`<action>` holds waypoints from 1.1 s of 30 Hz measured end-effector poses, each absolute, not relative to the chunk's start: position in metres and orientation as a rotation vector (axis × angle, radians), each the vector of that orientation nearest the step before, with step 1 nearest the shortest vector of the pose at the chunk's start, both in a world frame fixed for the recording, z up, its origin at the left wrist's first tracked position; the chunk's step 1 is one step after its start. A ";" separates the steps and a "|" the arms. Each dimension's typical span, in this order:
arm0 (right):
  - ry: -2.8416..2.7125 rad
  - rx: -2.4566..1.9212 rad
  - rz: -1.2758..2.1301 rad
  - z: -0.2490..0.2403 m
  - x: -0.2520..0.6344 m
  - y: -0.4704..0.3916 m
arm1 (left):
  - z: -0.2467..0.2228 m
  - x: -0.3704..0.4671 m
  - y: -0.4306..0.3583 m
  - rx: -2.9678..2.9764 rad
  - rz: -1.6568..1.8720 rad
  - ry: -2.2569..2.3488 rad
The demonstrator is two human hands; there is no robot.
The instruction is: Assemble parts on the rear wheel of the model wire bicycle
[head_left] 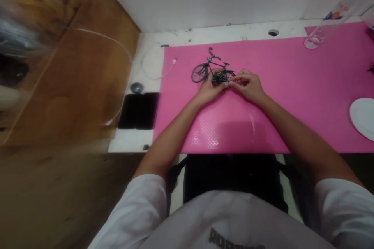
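Observation:
A small dark model bicycle [217, 63] is held over the pink mat [280, 70], its handlebar and front wheel toward the left. My left hand [210, 88] is closed around the lower frame near the pedals, and its fingers hide part of it. At the rear wheel [228, 74], my right hand [248, 85] has thumb and fingers pinched together against the wheel's edge. Whether a tiny part sits in that pinch is too small to tell.
Left of the mat lie a black flat object [138, 111], a small dark round thing [136, 87] and a white cable [163, 74]. A clear bottle [321, 33] stands at the back right. A white plate [364, 118] rests at the right edge. A wooden panel [96, 70] borders the left.

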State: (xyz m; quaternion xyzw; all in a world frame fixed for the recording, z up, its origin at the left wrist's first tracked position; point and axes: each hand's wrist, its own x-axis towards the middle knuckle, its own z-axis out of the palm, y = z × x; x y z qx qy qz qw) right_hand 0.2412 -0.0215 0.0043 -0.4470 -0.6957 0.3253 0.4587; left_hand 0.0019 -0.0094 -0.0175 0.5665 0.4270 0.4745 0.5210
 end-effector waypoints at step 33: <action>-1.722 -1.111 0.717 0.003 0.238 -0.025 | -0.021 0.005 -0.012 1.398 1.099 1.023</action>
